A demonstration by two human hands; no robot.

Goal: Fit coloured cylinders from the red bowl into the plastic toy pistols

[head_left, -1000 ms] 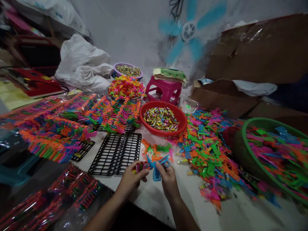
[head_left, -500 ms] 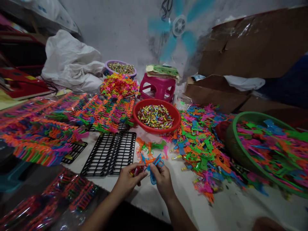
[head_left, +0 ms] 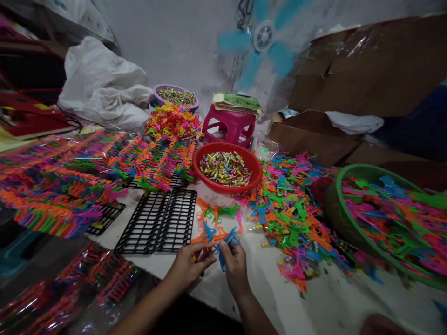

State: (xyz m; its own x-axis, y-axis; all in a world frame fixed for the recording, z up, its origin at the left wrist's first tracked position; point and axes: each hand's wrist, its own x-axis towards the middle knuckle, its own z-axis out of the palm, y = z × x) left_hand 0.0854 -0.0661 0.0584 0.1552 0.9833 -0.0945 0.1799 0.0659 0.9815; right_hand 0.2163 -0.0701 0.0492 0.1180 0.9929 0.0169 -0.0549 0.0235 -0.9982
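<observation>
Both hands have drawn slightly closer to the table's near edge since the earlier frame: left hand [head_left: 186, 270] grip closed on a few small coloured tubes [head_left: 202, 253], right hand [head_left: 234, 266] pinched on a blue plastic toy piece [head_left: 223, 261]. Black grids [head_left: 157, 221] sit just beyond, red bowl [head_left: 226, 167] of tubes further back. Risk: tubes slipping from the loose handful into the scattered toy pile [head_left: 289, 214], hard to recover.

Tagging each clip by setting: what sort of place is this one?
Probably a small home workshop for assembling plastic toys. Loose toy pieces are heaped on the white table, a red bowl holds small tubes, and cardboard boxes stand behind.
</observation>
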